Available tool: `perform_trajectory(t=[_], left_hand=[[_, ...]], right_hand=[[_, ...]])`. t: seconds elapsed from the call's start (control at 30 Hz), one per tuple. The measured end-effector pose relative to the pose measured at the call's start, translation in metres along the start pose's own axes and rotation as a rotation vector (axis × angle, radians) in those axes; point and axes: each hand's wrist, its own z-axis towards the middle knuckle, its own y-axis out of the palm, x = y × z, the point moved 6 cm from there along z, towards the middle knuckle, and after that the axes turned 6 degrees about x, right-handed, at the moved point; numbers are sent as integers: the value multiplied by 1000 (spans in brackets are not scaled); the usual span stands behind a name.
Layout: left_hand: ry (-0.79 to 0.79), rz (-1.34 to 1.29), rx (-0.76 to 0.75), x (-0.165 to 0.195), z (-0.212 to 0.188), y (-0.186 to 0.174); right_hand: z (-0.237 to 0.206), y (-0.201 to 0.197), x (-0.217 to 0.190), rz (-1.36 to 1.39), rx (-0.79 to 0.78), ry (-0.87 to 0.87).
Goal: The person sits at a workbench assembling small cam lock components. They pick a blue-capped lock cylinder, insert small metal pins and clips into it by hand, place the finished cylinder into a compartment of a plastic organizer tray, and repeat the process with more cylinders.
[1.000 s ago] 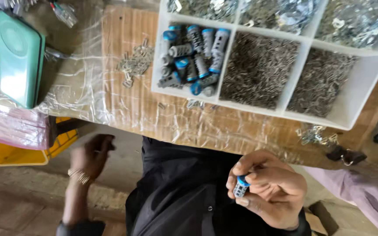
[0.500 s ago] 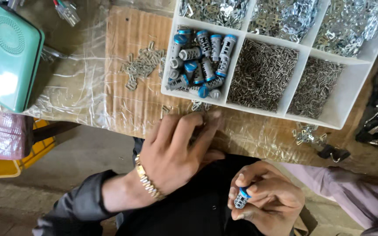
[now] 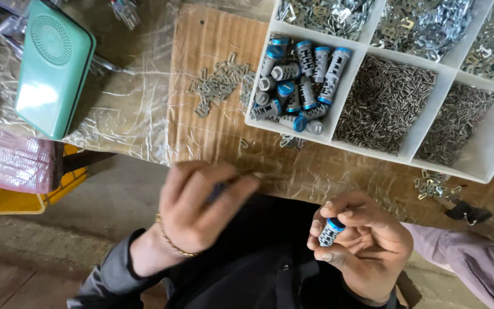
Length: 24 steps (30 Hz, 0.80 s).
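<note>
Head view: 2 hands, 1 held cylinder [image 3: 331, 232]

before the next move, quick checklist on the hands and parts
1. Right hand grips a blue-capped cylinder at the fingertips: ok.
2. Left hand pinches something small and dark; motion blur hides what it is: cannot tell.
3. Both hands sit apart, below the table edge, not touching: ok.
4. More cylinders lie in the tray compartment nearest the left hand: ok.
5. Pins fill the next compartment: ok.
6. Loose clips lie scattered on the cardboard outside the tray: not ok.
</note>
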Motion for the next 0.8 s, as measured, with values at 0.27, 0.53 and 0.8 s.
perform_trajectory(t=[0.27,0.53,0.8], left_hand=[[-138,70,-21,-5,6,17],[-204,230,79,1,27,3],[-266,-400,-121,45,18,27]], right_hand=[[-5,-4,1,-29,-7,-12],[-12,-22,-15,28,27,-51],[-12,-28,-8,-17,71,-3]])
